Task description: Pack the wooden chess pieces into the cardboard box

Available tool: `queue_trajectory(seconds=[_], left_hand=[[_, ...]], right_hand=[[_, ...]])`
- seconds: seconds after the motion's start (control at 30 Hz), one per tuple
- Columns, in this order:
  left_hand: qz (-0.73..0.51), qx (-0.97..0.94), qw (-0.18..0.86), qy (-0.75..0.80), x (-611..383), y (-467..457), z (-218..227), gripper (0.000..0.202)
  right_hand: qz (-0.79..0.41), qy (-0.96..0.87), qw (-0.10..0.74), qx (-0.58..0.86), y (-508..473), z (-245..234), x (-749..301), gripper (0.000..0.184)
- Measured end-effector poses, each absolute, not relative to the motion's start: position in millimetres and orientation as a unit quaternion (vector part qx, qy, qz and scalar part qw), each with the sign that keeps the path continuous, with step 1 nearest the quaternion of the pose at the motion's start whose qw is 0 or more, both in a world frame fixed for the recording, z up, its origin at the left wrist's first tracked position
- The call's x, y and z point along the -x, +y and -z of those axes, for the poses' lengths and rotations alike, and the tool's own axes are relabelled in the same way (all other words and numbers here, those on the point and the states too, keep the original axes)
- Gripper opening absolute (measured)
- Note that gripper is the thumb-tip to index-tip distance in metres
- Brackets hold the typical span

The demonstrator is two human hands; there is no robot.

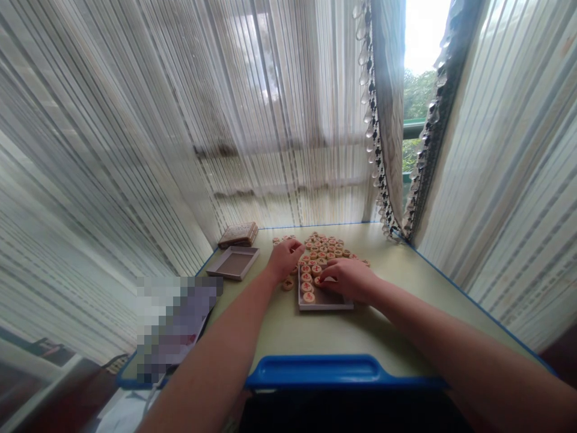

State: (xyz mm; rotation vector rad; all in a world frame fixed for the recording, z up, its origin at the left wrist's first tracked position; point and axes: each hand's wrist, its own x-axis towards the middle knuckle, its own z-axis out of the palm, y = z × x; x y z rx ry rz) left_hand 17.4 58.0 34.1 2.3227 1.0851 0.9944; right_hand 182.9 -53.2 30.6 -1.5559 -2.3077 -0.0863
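Observation:
My right hand [354, 278] reaches into a shallow open box [325, 307], its fingertips closed on a round Chinese chess piece [318, 281]. Along the box's left side lie several pieces with red characters, including a near-corner piece [309, 297]; another piece [316, 270] lies near the far edge. Just beyond the box's left side is my left hand [286, 257], fingers curled together; whatever they hold is hidden. Past both hands spreads a loose heap of chess pieces [323, 248]. One piece [287, 284] rests on the table left of the box.
A second shallow tray, the box lid [235, 263], lies at the table's left, with a folded board [238, 234] behind it. Nearer, a pixelated flat object [180, 328] covers the left edge. The pale table [288, 337] has a blue rim; striped curtains [288, 120] hang behind.

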Motion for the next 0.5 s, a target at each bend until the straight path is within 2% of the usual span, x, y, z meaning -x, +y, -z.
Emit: queue_trajectory(seconds=[0.5], left_hand=[[-0.369,-0.812,0.227,0.390,-17.1,53.9,-40.6,0.029]], right_hand=[[0.031,-0.816,0.181,0.548,-50.3,-27.5,-186.3,0.015]])
